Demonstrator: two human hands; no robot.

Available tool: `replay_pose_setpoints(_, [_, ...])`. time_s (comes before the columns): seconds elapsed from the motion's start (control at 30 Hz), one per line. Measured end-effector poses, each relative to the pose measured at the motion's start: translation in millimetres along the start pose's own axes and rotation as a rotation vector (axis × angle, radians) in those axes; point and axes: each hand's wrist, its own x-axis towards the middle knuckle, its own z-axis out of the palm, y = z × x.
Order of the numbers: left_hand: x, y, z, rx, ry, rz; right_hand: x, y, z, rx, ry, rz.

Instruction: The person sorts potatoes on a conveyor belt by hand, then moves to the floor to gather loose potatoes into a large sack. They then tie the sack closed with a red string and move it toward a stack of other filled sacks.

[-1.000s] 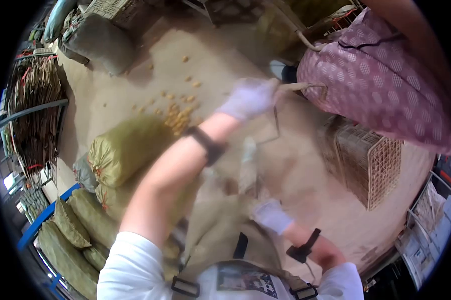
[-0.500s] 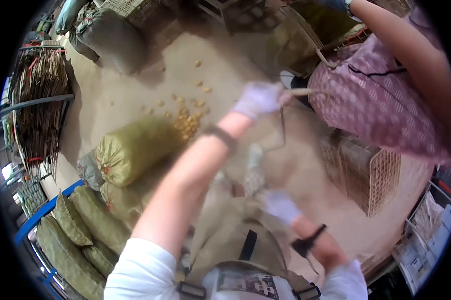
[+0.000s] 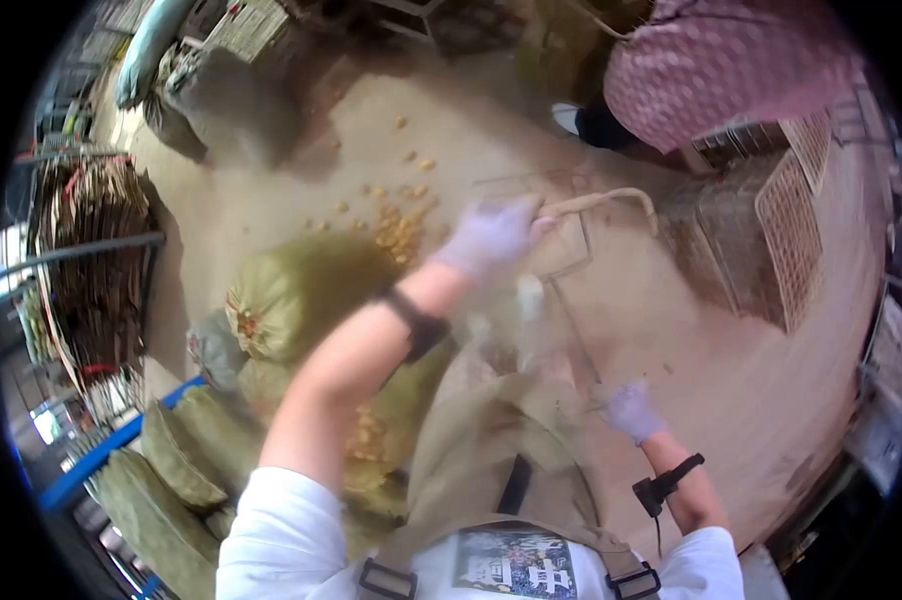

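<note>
My left hand (image 3: 491, 238), in a pale glove, is raised and closed around the curved wooden handle (image 3: 603, 203) of a tool whose thin metal frame (image 3: 561, 262) hangs below it. My right hand (image 3: 633, 410), also gloved, is low near my body, fingers curled; motion blur hides whether it holds anything. Below my left arm lie green mesh sacks (image 3: 289, 300), one filled with small yellowish produce (image 3: 366, 440). More of that loose produce (image 3: 399, 228) is scattered on the dusty floor beyond my left hand.
A person in a pink patterned garment (image 3: 721, 70) stands at the upper right beside wire mesh crates (image 3: 791, 230). Stacked green sacks (image 3: 161, 480) lie along a blue rail at lower left. Bundled flat material (image 3: 91, 260) sits in racks on the left.
My left hand has swung the handled tool a little lower and rightward in view. My right hand has moved out to the right. The person in pink has shifted up and away.
</note>
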Motion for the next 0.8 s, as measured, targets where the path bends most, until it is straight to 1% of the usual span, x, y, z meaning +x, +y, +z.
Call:
replay_pose_setpoints(0.03, [-11,-3,5,0.033,-0.034,-0.033,0,-7,13,0.100,0.044,-0.039])
replay_pose_setpoints(0.07, [-17,-15,12,0.065,-0.060,-0.067,1,-15,26,0.040,0.112,-0.088])
replay_pose_setpoints(0.13, [-23,-39,23,0.106,-0.094,-0.109,11,-41,18,-0.102,0.246,-0.184])
replay_pose_setpoints(0.23, [-24,-71,27,0.131,-0.163,-0.118,14,-54,1,-0.341,0.197,-0.247])
replay_pose_setpoints(0.3, [-15,-87,24,0.117,-0.224,-0.105,22,-65,-28,-0.242,-0.038,-0.185])
replay_pose_setpoints(0.33, [-6,-92,24,0.199,-0.093,0.103,26,-64,-41,-0.203,-0.156,-0.161])
replay_pose_setpoints(0.4, [19,-100,26,0.350,0.183,0.517,29,-57,-41,-0.171,-0.099,-0.204])
replay_pose_setpoints(0.43, [33,-87,21,0.136,0.027,0.381,31,-53,-42,-0.157,-0.068,-0.224])
replay_pose_setpoints(0.5, [58,-54,24,-0.285,-0.286,0.087,35,-52,-44,-0.170,-0.082,-0.239])
replay_pose_setpoints(0.53, [67,-49,34,-0.264,-0.279,0.092,38,-52,-47,-0.176,-0.088,-0.247])
replay_pose_setpoints(0.6, [90,-41,52,-0.225,-0.257,0.105,57,-56,-29,-0.276,0.574,-0.223])
replay_pose_setpoints(0.67, [108,-37,54,-0.201,-0.225,0.031,64,-74,-27,-0.189,0.605,-0.168])
replay_pose_setpoints(0.7, [119,-35,53,-0.183,-0.206,-0.004,69,-87,-38,-0.061,0.311,-0.137])
replay_pose_setpoints(0.73, [132,-28,47,-0.173,-0.188,0.019,73,-97,-47,0.067,0.020,-0.106])
replay_pose_setpoints(0.8, [159,-11,36,-0.159,-0.166,0.068,72,-107,-54,0.253,0.195,-0.227])
